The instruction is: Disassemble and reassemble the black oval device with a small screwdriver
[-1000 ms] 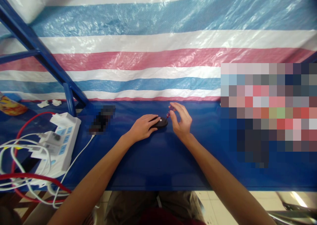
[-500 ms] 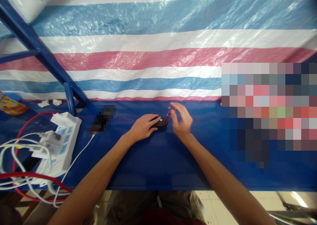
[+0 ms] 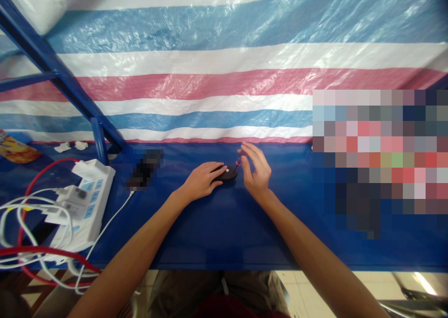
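Note:
A black, rounded computer mouse [image 3: 229, 173] lies on the blue table, a small pale spot on its upper face. My left hand [image 3: 205, 180] is closed over its left side, fingers on top and thumb along the near edge. In my right hand [image 3: 258, 171] is a small screwdriver [image 3: 238, 161] with a reddish-purple, see-through handle, pinched between thumb and fingers. Its shaft slants down to the right part of the mouse, and the tip meets the top surface there. My right fingers hide part of the handle.
At the left, a white power strip [image 3: 96, 210] carries plugs and looped white and red cables. A blurred dark device [image 3: 145, 168] on a white cord lies nearer the middle. Blue metal bars [image 3: 77, 98] and a striped plastic sheet [image 3: 210, 84] stand behind; pixelated items fill the right.
The fingers of my right hand have shifted very slightly around the screwdriver handle. My left hand and the mouse stay in place.

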A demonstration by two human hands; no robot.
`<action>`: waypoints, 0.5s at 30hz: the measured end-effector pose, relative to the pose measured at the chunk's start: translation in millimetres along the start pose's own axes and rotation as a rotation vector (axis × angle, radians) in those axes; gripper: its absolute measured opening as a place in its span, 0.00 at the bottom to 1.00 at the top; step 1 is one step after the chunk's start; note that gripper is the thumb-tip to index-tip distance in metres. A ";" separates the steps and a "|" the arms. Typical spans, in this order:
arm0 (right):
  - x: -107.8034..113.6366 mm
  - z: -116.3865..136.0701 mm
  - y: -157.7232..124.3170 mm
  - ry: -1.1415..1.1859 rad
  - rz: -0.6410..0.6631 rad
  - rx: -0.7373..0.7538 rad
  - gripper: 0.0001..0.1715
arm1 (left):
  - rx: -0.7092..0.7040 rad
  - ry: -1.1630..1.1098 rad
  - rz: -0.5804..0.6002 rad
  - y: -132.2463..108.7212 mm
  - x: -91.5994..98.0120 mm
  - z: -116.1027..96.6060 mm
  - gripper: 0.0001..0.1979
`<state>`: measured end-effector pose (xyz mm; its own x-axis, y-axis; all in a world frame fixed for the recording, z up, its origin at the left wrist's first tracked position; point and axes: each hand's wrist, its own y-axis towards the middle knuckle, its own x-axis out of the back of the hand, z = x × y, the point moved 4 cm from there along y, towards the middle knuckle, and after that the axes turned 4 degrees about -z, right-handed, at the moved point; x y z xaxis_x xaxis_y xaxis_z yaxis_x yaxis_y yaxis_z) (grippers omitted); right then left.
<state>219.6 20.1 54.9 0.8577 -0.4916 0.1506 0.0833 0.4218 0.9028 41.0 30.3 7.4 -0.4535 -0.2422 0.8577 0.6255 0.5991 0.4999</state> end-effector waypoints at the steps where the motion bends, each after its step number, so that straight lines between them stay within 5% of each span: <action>1: 0.1 1.0 0.3 -0.005 -0.001 0.005 0.17 | 0.000 0.000 -0.002 0.2 0.4 -0.3 0.22; 15: -0.5 -3.4 -0.2 0.024 0.024 -0.011 0.18 | 0.013 -0.006 0.001 -0.3 0.5 0.2 0.23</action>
<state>220.8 22.8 53.2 0.8713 -0.4632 0.1620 0.0686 0.4418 0.8945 40.5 30.2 7.7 -0.4567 -0.2374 0.8573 0.6175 0.6091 0.4976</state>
